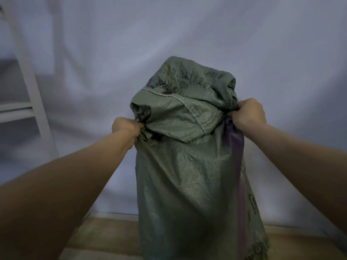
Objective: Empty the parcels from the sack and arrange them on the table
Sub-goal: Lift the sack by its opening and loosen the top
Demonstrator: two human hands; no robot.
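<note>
Green woven sack (187, 175) gripped by both hands (124, 126)

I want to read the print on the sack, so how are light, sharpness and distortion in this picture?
Head view: dim, flat, bluish light with no glare; the sack is soft, its dark print near the top smeared and mostly unreadable; both forearms bulge toward the edges from wide-angle stretch; the left hand and right hand are slightly blurred.

Head cam, fwd-down, close on sack (189, 166)
</note>
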